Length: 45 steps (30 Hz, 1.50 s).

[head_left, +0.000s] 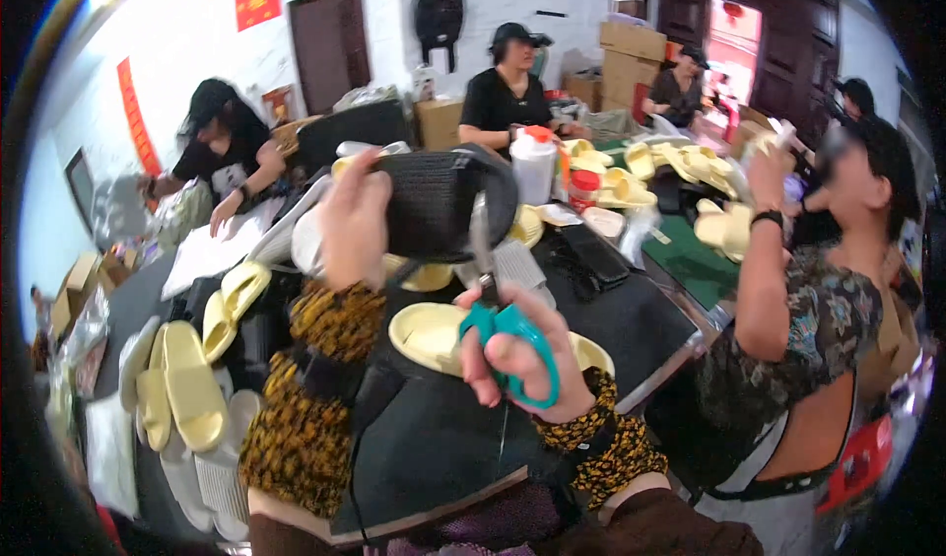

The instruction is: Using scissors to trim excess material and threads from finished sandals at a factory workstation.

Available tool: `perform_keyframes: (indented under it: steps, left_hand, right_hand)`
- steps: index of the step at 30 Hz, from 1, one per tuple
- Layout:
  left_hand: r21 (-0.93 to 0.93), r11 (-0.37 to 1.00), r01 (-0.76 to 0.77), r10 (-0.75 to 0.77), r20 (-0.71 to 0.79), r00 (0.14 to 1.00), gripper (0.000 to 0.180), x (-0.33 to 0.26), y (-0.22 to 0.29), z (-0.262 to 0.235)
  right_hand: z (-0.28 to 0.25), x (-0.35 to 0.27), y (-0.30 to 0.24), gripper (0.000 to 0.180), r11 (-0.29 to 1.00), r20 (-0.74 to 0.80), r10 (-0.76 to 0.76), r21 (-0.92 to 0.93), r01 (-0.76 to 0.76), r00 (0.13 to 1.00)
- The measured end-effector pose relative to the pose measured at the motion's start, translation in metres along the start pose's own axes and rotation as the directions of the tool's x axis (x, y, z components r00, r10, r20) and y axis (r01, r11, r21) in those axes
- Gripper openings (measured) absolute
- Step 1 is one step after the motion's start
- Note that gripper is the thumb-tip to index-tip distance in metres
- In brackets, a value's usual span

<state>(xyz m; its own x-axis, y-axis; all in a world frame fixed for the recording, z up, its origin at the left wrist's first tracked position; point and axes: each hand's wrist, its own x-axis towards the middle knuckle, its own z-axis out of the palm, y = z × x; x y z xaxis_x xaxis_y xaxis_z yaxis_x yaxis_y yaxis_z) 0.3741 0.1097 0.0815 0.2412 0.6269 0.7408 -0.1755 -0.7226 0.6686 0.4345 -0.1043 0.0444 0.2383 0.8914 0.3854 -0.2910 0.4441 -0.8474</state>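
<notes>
Holding one black slipper [431, 206], left hand [357, 223]; one pair of scissors [483, 319], right hand [522, 353]

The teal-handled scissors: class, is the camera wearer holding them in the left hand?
No, the right hand grips the teal-handled scissors, while the left hand holds a black slipper.

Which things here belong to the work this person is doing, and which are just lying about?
Seem part of the work:
black slipper, in the left hand
teal-handled scissors, in the right hand
probably the pale yellow slippers nearby

Seem just lying about:
white bottle with an orange lid
red-lidded jar
flat black item
</notes>
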Motion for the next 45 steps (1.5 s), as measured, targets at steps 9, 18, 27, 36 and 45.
perform_keyframes:
  steps: [9,18,27,36,45]
  left_hand:
    - [0.5,0.842,-0.204,0.079,0.26,0.962,0.039,-0.062,-0.055,0.056]
    - [0.466,0.882,0.066,-0.28,0.408,0.869,0.038,-0.093,-0.052,-0.038]
    - [0.58,0.814,0.043,-0.191,0.197,0.962,0.032,-0.108,0.001,-0.222]
    - [0.92,0.296,0.258,-0.317,-0.161,0.935,0.017,-0.174,-0.007,-0.401]
    - [0.808,0.471,0.354,-0.441,-0.132,0.888,0.016,-0.152,-0.017,-0.423]
  right_hand:
    - [0.005,0.026,0.044,0.051,0.988,-0.162,-0.149,0.014,0.153,0.975]
    - [0.013,0.039,0.066,0.058,0.922,-0.183,-0.3,-0.307,0.236,0.936]
    - [-0.037,0.076,0.065,0.042,0.714,-0.067,-0.447,-0.627,0.31,0.892]
    - [-0.036,0.088,0.063,0.037,0.816,-0.14,-0.393,-0.509,0.275,0.909]
    - [0.014,0.051,0.072,0.042,0.86,0.063,-0.25,-0.445,0.252,0.966]
